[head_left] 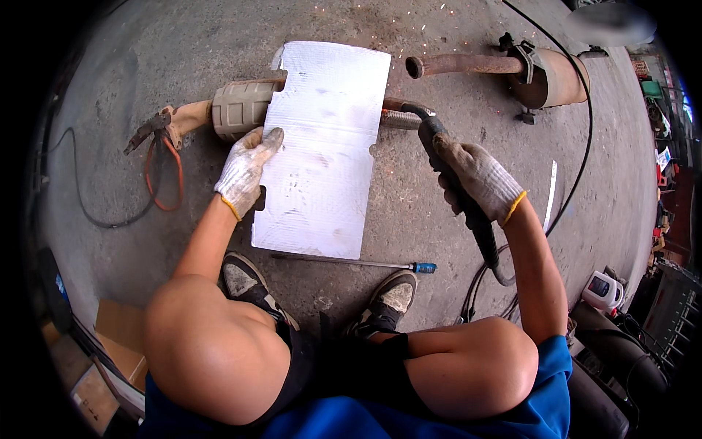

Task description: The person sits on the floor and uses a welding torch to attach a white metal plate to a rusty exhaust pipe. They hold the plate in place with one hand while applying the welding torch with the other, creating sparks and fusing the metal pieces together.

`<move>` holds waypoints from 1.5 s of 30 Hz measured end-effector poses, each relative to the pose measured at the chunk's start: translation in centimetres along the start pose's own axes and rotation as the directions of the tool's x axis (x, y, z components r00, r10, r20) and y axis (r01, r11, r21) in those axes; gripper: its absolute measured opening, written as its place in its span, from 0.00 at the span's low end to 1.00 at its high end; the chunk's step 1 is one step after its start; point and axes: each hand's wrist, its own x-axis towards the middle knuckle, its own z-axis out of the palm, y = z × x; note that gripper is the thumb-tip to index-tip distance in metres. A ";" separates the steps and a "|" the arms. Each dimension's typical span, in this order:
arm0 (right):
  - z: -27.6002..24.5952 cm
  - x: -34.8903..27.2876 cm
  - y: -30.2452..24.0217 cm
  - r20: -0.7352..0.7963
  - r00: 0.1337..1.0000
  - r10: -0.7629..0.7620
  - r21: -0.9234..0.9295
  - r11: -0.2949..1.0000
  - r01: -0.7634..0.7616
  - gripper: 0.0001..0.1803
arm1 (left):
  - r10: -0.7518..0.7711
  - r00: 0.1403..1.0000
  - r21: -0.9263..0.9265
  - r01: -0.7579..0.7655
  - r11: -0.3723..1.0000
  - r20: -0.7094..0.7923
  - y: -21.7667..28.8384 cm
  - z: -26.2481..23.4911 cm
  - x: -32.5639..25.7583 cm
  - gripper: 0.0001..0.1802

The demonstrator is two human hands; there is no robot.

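My left hand [251,168], in a white work glove with a yellow cuff, grips the left edge of a white cardboard sheet [325,157], thumb on top. In my right hand [479,175], gloved alike, is a black welding torch [462,197]. The torch's bent neck points left, its tip hidden behind the sheet's right edge. Behind the sheet lies an exhaust pipe with a ribbed metal canister [240,110] on the left and a braided flexible section [400,119] on the right. A clamp [150,132] bites the pipe's left end. Its middle is hidden.
A muffler with a rusty pipe [468,64] lies at the far right. A long blue-handled screwdriver [423,268] rests before my shoes. Orange cable [180,179] loops at left; a black cable [589,124] curves along the right. Bright sparks dot the concrete floor. A white jug [602,290] stands lower right.
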 end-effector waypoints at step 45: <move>1.0 -0.6 1.3 -0.027 0.999 -0.026 0.051 0.998 0.028 0.32 | 0.019 0.998 -0.060 -0.023 0.998 -0.062 -0.7 -0.8 -0.8 0.16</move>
